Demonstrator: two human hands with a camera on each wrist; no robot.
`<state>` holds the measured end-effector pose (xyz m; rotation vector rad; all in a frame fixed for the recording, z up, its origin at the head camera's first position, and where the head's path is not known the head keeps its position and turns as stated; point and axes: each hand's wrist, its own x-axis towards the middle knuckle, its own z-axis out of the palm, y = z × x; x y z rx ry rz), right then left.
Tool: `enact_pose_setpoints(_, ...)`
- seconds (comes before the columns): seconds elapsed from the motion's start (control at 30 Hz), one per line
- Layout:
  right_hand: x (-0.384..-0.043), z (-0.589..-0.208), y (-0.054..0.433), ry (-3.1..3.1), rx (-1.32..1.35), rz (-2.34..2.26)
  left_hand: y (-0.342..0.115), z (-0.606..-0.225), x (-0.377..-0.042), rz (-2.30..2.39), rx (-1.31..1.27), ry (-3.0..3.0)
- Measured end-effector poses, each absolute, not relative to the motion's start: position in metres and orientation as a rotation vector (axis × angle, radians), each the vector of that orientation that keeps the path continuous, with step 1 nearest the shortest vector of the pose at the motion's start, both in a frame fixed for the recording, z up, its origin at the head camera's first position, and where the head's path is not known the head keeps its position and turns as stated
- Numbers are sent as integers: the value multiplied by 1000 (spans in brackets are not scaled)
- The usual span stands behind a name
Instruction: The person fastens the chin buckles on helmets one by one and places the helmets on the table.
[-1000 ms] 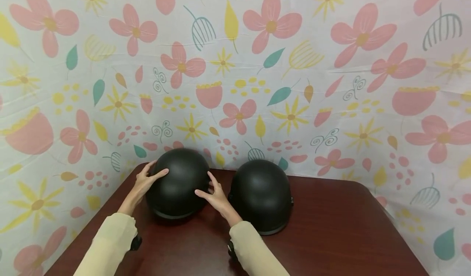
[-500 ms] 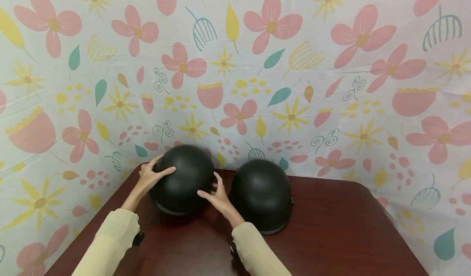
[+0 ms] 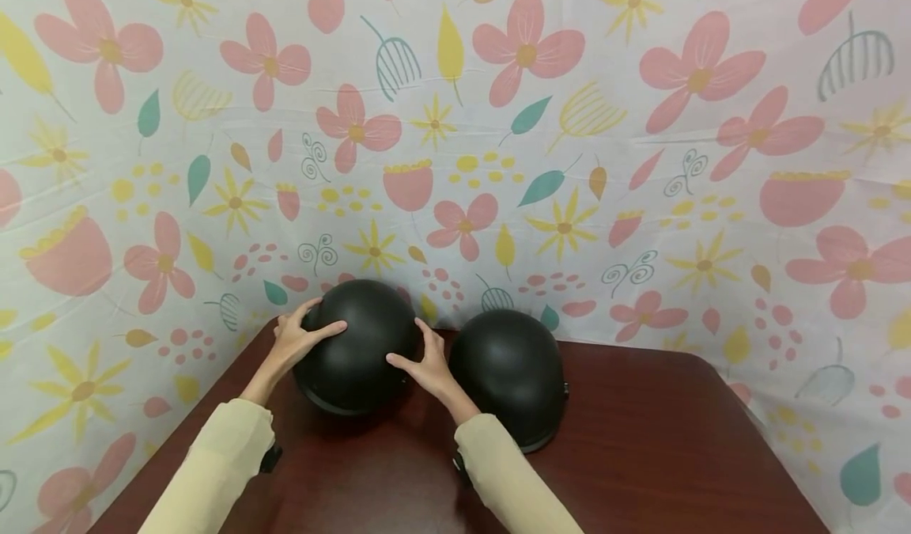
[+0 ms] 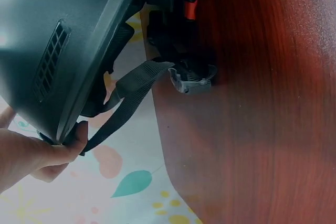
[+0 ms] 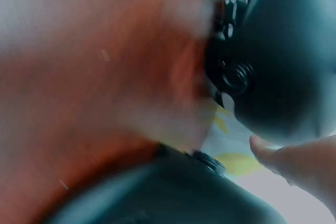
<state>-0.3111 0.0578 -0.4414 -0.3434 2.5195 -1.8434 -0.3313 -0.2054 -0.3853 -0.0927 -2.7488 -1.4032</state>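
One black helmet (image 3: 363,352) is tilted toward the back left of the bench (image 3: 655,439), just in front of a flowered cloth (image 3: 619,233); whether it touches the wood, I cannot tell. From where I stand, the left hand (image 3: 293,340) grasps its left side, thumb over the dome, and the left wrist view shows that hand curled round the rim (image 4: 102,51). Under the rim, a dark strap (image 4: 128,95) hangs down toward a buckle (image 4: 191,80), with a red clip (image 4: 190,9) near it. A grilled vent (image 4: 51,61) shows in the shell. Across the dome, the right hand (image 3: 430,364) has thumb and forefinger spread wide, their tips against the surface. Much of the right wrist view is blurred, though a round knob (image 5: 237,77) shows on the helmet's side. Just to the right, a second helmet (image 3: 508,376) stands dome up on the bench, partly behind a pale sleeve (image 3: 512,471)
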Motion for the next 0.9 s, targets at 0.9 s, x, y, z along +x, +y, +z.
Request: enact_pose_setpoints(0.9,-301,-446,51,2315,-311,-2084,-197,-372,-327,-1321,-356,-2653)
